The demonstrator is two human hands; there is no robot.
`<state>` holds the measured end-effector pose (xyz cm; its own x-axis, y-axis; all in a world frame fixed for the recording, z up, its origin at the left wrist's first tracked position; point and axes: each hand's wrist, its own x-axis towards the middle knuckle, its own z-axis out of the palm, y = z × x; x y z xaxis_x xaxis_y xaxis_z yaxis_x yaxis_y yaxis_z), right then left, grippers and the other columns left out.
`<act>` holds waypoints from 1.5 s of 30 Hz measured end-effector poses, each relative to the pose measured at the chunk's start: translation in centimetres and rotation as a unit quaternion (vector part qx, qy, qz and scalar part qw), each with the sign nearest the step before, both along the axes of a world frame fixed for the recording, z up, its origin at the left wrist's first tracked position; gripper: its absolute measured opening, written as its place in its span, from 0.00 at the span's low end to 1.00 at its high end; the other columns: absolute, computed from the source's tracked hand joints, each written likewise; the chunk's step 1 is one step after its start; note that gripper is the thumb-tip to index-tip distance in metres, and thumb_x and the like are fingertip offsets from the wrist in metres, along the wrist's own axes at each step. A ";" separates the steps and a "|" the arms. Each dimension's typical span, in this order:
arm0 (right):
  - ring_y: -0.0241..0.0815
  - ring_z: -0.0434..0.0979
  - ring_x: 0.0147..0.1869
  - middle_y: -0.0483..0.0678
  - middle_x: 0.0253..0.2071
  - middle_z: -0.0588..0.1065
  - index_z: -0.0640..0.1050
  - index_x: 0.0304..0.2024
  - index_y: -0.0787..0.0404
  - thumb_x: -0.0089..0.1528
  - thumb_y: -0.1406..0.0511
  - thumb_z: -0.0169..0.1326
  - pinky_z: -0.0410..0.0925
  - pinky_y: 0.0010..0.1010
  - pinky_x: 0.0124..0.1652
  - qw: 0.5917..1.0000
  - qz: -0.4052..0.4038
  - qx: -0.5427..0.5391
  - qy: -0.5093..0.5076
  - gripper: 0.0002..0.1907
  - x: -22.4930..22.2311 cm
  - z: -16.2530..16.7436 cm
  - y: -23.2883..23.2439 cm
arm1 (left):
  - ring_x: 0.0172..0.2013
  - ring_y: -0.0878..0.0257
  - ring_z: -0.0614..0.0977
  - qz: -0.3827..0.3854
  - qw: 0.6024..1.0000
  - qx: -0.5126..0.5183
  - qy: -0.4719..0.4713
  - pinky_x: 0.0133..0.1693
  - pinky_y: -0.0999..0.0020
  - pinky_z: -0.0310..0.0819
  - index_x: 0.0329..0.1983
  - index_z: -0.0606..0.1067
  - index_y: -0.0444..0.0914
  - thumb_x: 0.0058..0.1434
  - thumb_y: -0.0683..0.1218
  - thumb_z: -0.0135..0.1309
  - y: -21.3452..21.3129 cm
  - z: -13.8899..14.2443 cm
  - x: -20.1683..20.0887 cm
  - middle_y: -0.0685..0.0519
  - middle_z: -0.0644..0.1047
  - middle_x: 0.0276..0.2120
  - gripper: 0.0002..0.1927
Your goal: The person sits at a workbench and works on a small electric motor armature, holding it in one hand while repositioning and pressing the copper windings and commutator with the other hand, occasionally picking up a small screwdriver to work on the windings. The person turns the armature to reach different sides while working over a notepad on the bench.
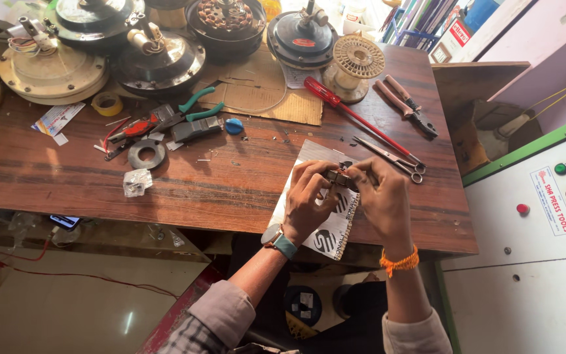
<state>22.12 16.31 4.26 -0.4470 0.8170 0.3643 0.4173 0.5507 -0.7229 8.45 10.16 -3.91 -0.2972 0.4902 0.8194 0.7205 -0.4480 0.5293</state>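
Note:
My left hand and my right hand meet over a white printed sheet at the front edge of the wooden workbench. Together the fingertips pinch a small dark metal part with a coppery tint. A watch sits on my left wrist, an orange thread band on my right. Scissors lie just beyond my right hand. A long red-handled screwdriver lies past them.
Several ceiling fan motor housings crowd the bench's back. Pliers, green-handled cutters, a tape roll, a metal ring and a plastic winding former lie around. A grey cabinet with coloured push buttons stands at the right.

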 end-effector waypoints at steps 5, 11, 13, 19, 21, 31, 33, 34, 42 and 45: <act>0.29 0.69 0.24 0.44 0.22 0.75 0.82 0.39 0.64 0.64 0.65 0.60 0.63 0.25 0.25 0.999 -0.005 0.018 -0.041 0.08 -1.8 0.2 1.5 | 0.57 0.52 0.76 -0.015 1.000 -0.014 -0.012 0.55 0.63 0.75 0.34 0.70 0.38 0.53 0.36 0.62 0.0 -0.1 -0.2 0.53 0.78 0.53 0.12; 0.29 0.68 0.24 0.43 0.23 0.75 0.83 0.39 0.65 0.63 0.66 0.60 0.61 0.25 0.23 0.997 -0.052 0.013 -0.063 0.08 -2.3 -0.8 3.2 | 0.56 0.53 0.76 -0.024 1.000 -0.004 -0.005 0.58 0.59 0.73 0.38 0.71 0.38 0.56 0.37 0.62 0.0 0.0 -0.7 0.53 0.77 0.52 0.12; 0.29 0.65 0.24 0.45 0.22 0.72 0.83 0.40 0.66 0.63 0.67 0.61 0.58 0.25 0.23 0.996 -0.072 0.003 -0.055 0.07 -1.4 -1.0 3.4 | 0.57 0.53 0.75 -0.033 0.999 -0.009 0.017 0.60 0.58 0.73 0.43 0.72 0.39 0.58 0.39 0.62 -0.2 0.3 -0.7 0.53 0.75 0.52 0.13; 0.23 0.66 0.29 0.38 0.28 0.75 0.83 0.43 0.64 0.65 0.70 0.60 0.57 0.20 0.25 0.992 -0.064 -0.089 0.068 0.05 2.0 -1.8 3.1 | 0.59 0.52 0.69 -0.005 0.994 -0.060 0.091 0.58 0.58 0.73 0.60 0.74 0.49 0.57 0.47 0.67 -0.5 0.4 -0.3 0.54 0.68 0.54 0.27; 0.23 0.64 0.30 0.36 0.30 0.74 0.83 0.43 0.64 0.67 0.70 0.60 0.56 0.20 0.27 0.987 -0.051 -0.109 0.109 0.04 3.3 -2.0 2.7 | 0.57 0.53 0.68 0.005 0.994 -0.071 0.081 0.56 0.58 0.73 0.60 0.74 0.52 0.55 0.50 0.70 -0.4 0.1 -0.3 0.54 0.68 0.55 0.29; 0.28 0.68 0.27 0.45 0.29 0.81 0.85 0.42 0.63 0.62 0.68 0.63 0.61 0.24 0.27 0.998 -0.032 -0.053 0.013 0.07 4.9 -1.3 -0.9 | 0.56 0.53 0.68 0.046 0.991 -0.094 0.085 0.54 0.58 0.72 0.57 0.74 0.48 0.51 0.53 0.71 0.3 -0.2 0.2 0.55 0.68 0.52 0.31; 0.33 0.67 0.24 0.50 0.27 0.82 0.87 0.43 0.62 0.63 0.68 0.64 0.58 0.29 0.24 0.997 -0.034 -0.070 -0.018 0.07 4.8 -1.7 -1.3 | 0.56 0.53 0.68 0.045 0.991 -0.096 0.079 0.54 0.59 0.72 0.58 0.73 0.48 0.52 0.53 0.71 0.4 -0.2 0.3 0.55 0.67 0.53 0.31; 0.31 0.72 0.28 0.48 0.30 0.82 0.86 0.42 0.61 0.62 0.68 0.63 0.63 0.26 0.27 0.999 -0.008 -0.041 0.006 0.06 4.6 -2.1 -1.5 | 0.56 0.53 0.68 0.049 0.991 -0.093 0.080 0.55 0.59 0.72 0.58 0.73 0.48 0.53 0.53 0.71 0.4 -0.3 0.3 0.55 0.67 0.53 0.30; 0.30 0.84 0.31 0.45 0.34 0.84 0.84 0.40 0.59 0.60 0.68 0.62 0.75 0.20 0.29 0.997 0.056 0.045 0.038 0.06 2.2 -4.8 -3.2 | 0.60 0.51 0.67 0.026 0.994 -0.057 0.085 0.58 0.58 0.74 0.57 0.72 0.47 0.54 0.51 0.69 0.6 -0.8 0.5 0.52 0.65 0.55 0.28; 0.32 0.82 0.29 0.47 0.30 0.83 0.84 0.38 0.62 0.59 0.68 0.64 0.72 0.25 0.29 0.999 0.032 0.010 0.037 0.06 2.8 -4.5 -4.3 | 0.64 0.55 0.68 0.000 0.991 -0.013 0.135 0.59 0.62 0.78 0.52 0.76 0.51 0.57 0.47 0.68 0.3 -1.2 0.6 0.54 0.66 0.55 0.20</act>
